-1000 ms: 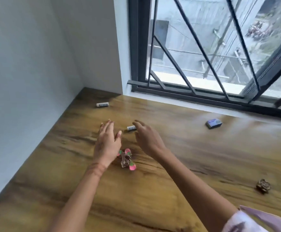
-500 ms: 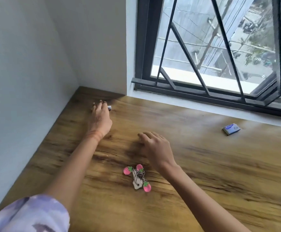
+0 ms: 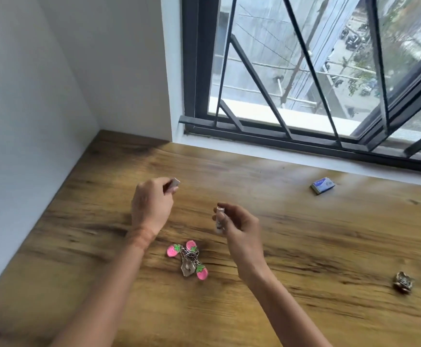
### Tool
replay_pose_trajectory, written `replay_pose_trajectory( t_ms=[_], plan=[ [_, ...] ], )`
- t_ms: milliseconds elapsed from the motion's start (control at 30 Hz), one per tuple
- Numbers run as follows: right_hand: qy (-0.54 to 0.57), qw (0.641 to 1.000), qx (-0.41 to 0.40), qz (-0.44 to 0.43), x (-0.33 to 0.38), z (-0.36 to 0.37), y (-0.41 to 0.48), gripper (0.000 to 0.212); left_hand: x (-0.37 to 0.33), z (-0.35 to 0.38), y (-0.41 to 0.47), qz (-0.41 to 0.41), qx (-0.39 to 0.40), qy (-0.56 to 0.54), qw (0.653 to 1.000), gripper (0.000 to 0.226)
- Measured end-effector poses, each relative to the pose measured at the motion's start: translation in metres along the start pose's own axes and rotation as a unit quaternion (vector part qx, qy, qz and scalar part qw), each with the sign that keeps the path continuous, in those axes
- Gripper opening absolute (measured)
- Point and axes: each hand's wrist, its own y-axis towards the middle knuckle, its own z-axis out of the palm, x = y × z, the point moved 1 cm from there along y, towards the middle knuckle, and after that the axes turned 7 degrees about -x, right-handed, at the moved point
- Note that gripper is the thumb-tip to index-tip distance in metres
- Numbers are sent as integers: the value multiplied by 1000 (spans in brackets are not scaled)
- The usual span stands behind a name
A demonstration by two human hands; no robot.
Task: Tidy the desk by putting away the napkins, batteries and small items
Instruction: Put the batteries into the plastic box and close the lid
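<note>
Wood-grain brown tabletop (image 3: pixel 304 246) is seen running up to a dark-barred window (image 3: pixel 304 96) and white walls. A small white cylindrical battery (image 3: pixel 220 219) is pinched upright in the right hand (image 3: pixel 239 227), above the tabletop; dark marks on its casing are too blurred to be read. A second small pale battery (image 3: pixel 175 182) is gripped end-out in the closed left hand (image 3: pixel 152 205). Just below and between both hands a pink strawberry keychain (image 3: pixel 188 259) is lying. Well to the right of the right hand a flat blue box (image 3: pixel 323 185) is lying, its print unreadable, and a small crumpled brown object (image 3: pixel 403 282) is lying nearer the camera.
</note>
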Motion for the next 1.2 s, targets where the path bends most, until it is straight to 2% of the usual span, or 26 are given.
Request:
replay_pose_trajectory(
  t_ms=[133, 267, 367, 467, 567, 800, 900, 967, 1033, 1133, 1200],
  plan=[
    [176, 970, 0, 165, 3, -33, -20, 13, -42, -2, -58, -57, 87, -159, 982, 26],
    [282, 928, 1, 242, 3, -73, -36, 18, -77, 9, -111, -103, 168, -256, 946, 23],
    [299, 923, 2, 244, -1, -107, -50, 19, -98, 21, -147, -133, 183, -286, 931, 20],
    [285, 931, 6, 230, -8, -146, -63, 15, -126, 35, -183, -132, 180, -254, 941, 20],
    [289, 933, -4, 213, -15, -191, -72, 22, -160, 50, -216, -83, 170, -204, 960, 24],
    [273, 951, -32, 141, -31, -323, -86, 24, -254, 96, -296, -8, 154, -210, 966, 32],
    [242, 964, -27, 108, -37, -385, -88, 23, -291, 121, -332, 9, 147, -241, 959, 33],
    [202, 975, -28, 83, -40, -431, -91, 23, -314, 139, -359, 28, 170, -250, 953, 32],
    [128, 990, -9, 64, -40, -476, -93, 24, -329, 156, -383, 84, 204, -232, 947, 37],
    [-31, 997, 43, 57, -43, -533, -88, 27, -345, 175, -410, 170, 263, -190, 930, 62],
    [-168, 982, 80, 31, -48, -556, -81, 32, -345, 185, -420, 197, 316, -151, 915, 98]
  ],
)
